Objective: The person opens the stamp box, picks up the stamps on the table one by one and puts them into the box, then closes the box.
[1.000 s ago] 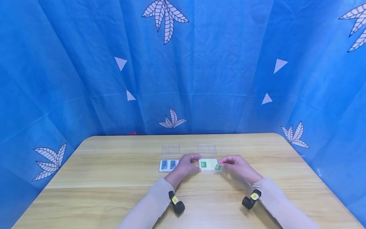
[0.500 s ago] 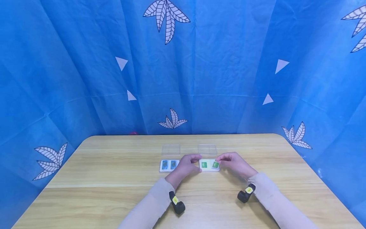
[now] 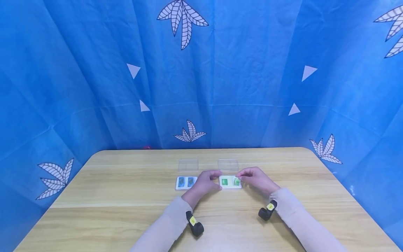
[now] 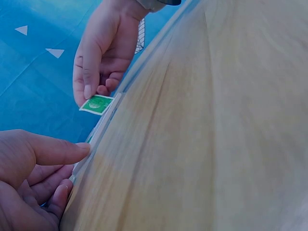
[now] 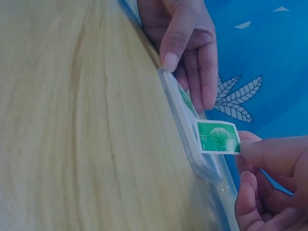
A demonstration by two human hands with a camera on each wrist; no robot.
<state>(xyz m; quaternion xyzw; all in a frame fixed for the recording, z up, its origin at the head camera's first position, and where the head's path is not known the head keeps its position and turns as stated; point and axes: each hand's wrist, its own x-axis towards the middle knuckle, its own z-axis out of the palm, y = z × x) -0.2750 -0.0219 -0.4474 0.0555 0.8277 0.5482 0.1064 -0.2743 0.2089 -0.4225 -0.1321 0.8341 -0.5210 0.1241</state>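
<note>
My right hand (image 3: 259,179) pinches a green postage stamp (image 5: 219,138) at its edge between thumb and forefinger. The stamp has a white perforated border and overlaps the right half of a flat clear plastic case (image 3: 231,187) with a white insert. Another green stamp (image 3: 224,182) lies on the insert's left half. At the case's left end, my left hand (image 3: 204,183) grips it between thumb and fingers, as the right wrist view also shows. Just left of that hand sits a similar case (image 3: 186,188) with two blue stamps, its right end partly behind the hand.
Behind the cases, two clear plastic covers (image 3: 188,165) lie side by side on the wooden table (image 3: 126,196). A blue curtain (image 3: 245,70) with white leaf prints hangs around the back and sides of the table.
My right hand has moved left with the green stamp, from the case's right end to over its right half. The left hand has stayed on the case's left end.
</note>
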